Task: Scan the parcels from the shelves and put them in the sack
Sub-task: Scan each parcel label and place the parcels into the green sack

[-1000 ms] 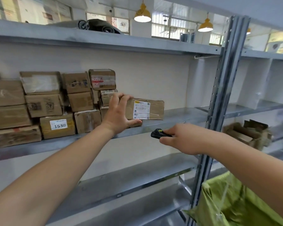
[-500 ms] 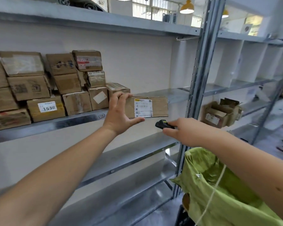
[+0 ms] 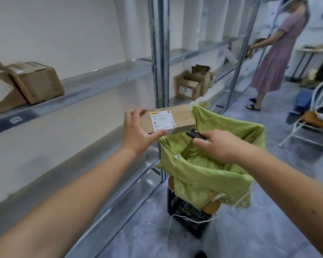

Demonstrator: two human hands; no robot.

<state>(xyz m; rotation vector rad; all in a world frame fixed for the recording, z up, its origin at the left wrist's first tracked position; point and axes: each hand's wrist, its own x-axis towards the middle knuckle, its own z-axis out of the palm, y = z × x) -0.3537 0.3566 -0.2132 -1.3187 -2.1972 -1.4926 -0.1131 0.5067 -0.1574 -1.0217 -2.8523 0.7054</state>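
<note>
Since earlier frame, flat brown cardboard parcel (image 3: 168,119) came off shelf, over green woven sack (image 3: 213,164). Left hand (image 3: 138,135) grip closed on parcel's end; right hand (image 3: 215,146) closed on small black scanner (image 3: 195,134). Likely light, stiff (end hold suffices).

The light was bright, soft and even, with no hard shadows and only a dull sheen on the metal shelf (image 3: 93,84). Wide-angle distortion bent the uprights and stretched the forearms toward the edges. The boxes (image 3: 22,84) at far left were smeared with motion blur.
</note>
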